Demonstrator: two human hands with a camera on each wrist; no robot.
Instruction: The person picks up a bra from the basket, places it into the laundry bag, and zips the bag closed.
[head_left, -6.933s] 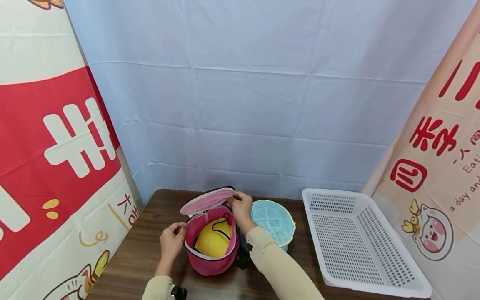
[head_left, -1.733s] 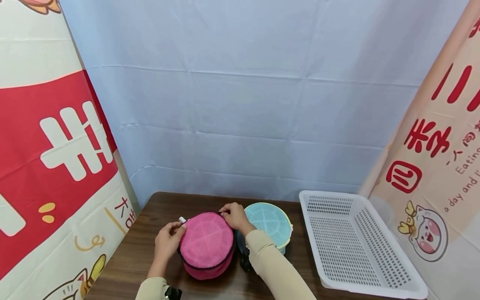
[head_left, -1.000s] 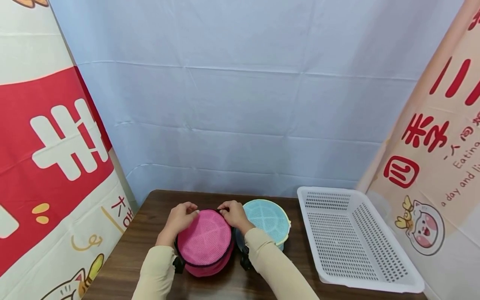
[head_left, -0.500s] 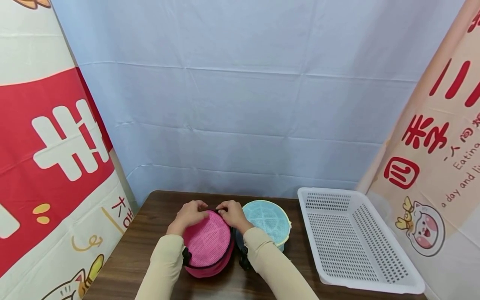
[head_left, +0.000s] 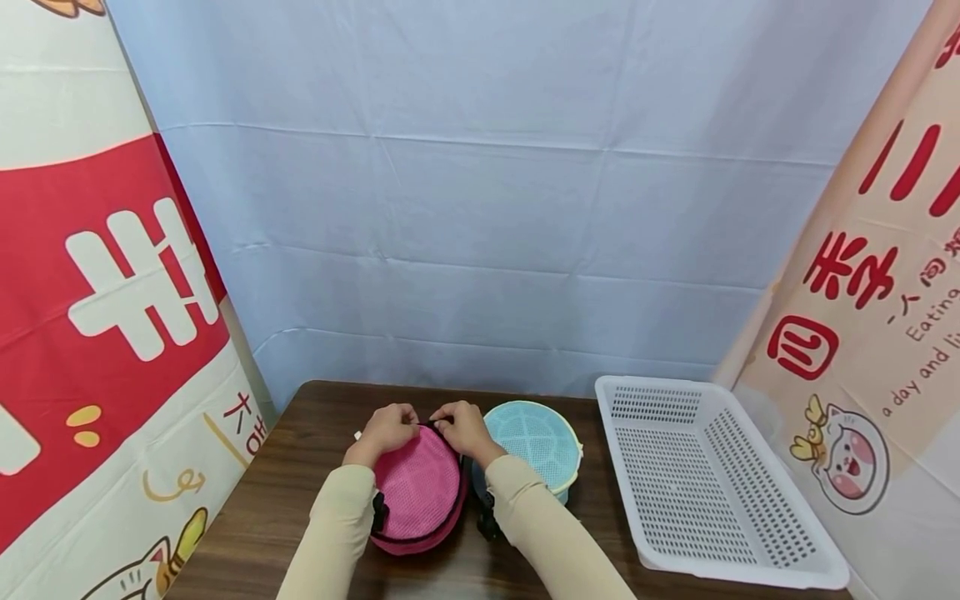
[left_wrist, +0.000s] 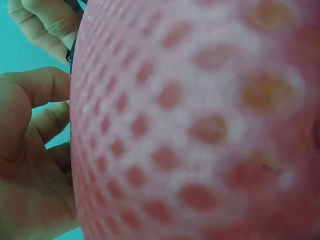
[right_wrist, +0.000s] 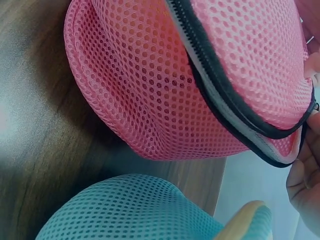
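A round pink mesh laundry bag [head_left: 416, 492] with a black zipper [right_wrist: 210, 70] around its top sits on the brown table. Its lid lies over the opening, and yellow shows faintly through the mesh in the left wrist view. At the far rim, my left hand [head_left: 392, 429] pinches the bag's edge between thumb and fingers. Close beside it, my right hand [head_left: 463, 429] pinches the zippered edge. The right wrist view shows a gap along the zipper near the fingers. Whether a zipper pull is between the fingertips is hidden.
Right of the pink bag stands a blue mesh bag [head_left: 534, 442] with a cream-yellow rim. A white perforated plastic basket [head_left: 637, 533] lies farther right. The wooden table [head_left: 262, 500] meets a pale blue curtain [head_left: 465, 208] behind, with printed cloths at both sides.
Earlier the lid stood raised over a yellow item with a black cord; it is now down. My left hand has moved from the left side along the rim to beside my right hand.
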